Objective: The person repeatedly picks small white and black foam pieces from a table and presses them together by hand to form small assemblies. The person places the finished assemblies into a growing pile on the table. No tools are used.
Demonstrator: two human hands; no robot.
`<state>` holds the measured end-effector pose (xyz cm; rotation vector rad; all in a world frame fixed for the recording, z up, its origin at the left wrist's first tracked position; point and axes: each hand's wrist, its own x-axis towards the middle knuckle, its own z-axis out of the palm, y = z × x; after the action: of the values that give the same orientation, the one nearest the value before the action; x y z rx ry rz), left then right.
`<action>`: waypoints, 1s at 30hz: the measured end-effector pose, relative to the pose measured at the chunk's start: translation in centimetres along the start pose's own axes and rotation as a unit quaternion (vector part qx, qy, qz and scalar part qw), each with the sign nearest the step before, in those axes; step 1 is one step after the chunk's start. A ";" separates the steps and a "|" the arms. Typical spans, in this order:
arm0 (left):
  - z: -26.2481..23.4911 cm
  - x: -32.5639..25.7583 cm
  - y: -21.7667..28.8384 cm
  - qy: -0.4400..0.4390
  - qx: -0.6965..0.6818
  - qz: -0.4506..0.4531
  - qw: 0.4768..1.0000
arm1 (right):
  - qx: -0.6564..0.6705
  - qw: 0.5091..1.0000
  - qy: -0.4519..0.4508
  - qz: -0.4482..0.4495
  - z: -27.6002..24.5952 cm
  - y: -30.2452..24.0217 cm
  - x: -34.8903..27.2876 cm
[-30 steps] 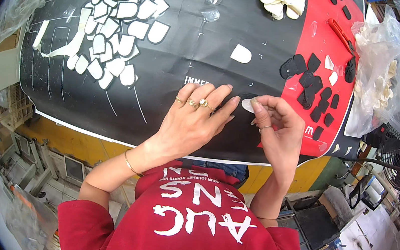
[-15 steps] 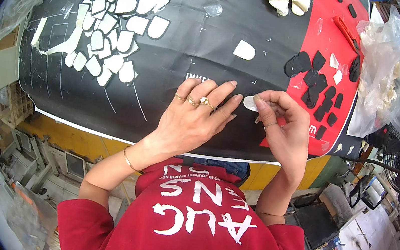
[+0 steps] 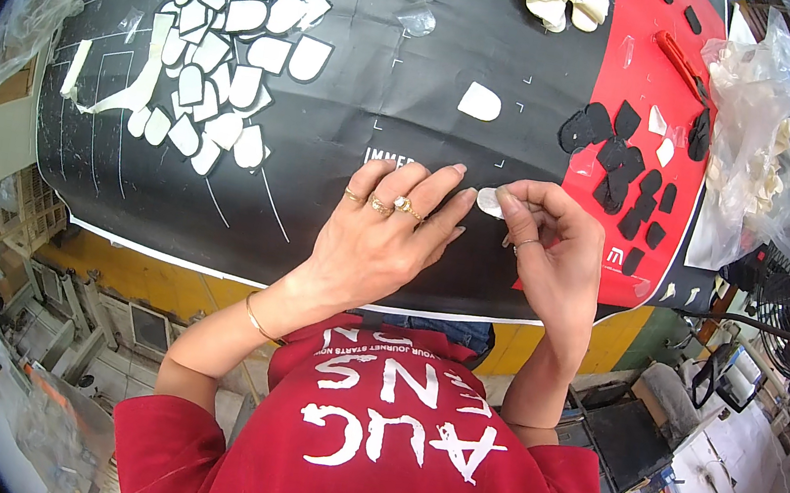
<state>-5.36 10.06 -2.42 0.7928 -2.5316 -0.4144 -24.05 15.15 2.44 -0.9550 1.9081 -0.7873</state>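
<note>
On the far left of the black table cover (image 3: 340,209) lies a cluster of white cut-out pieces (image 3: 226,55), well apart from both hands. The left hand (image 3: 381,240), with rings on three fingers, rests flat with its fingers stretched toward a small white piece (image 3: 489,202); its fingertips reach just beside that piece. The right hand (image 3: 553,257) pinches the piece between thumb and forefinger, just above the cover. Another single white piece (image 3: 480,101) lies farther up. To the right, black cut-out pieces (image 3: 624,172) are scattered on the red panel (image 3: 653,71), beside a clear plastic bag (image 3: 776,157).
</note>
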 end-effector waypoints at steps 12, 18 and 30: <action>0.3 -0.6 0.0 0.005 -0.011 -0.004 1.000 | 0.004 1.000 0.001 -0.002 0.2 0.2 0.0; 0.5 -0.6 0.0 0.012 0.010 0.019 1.000 | 0.019 1.000 -0.021 0.002 -0.3 0.5 0.1; 0.5 -0.6 -0.1 0.017 0.019 0.027 0.999 | -0.009 1.000 0.005 0.000 0.2 0.0 0.0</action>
<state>-5.18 10.41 -3.06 0.7386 -2.5299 -0.3339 -23.86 15.08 2.34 -0.9644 1.9257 -0.7784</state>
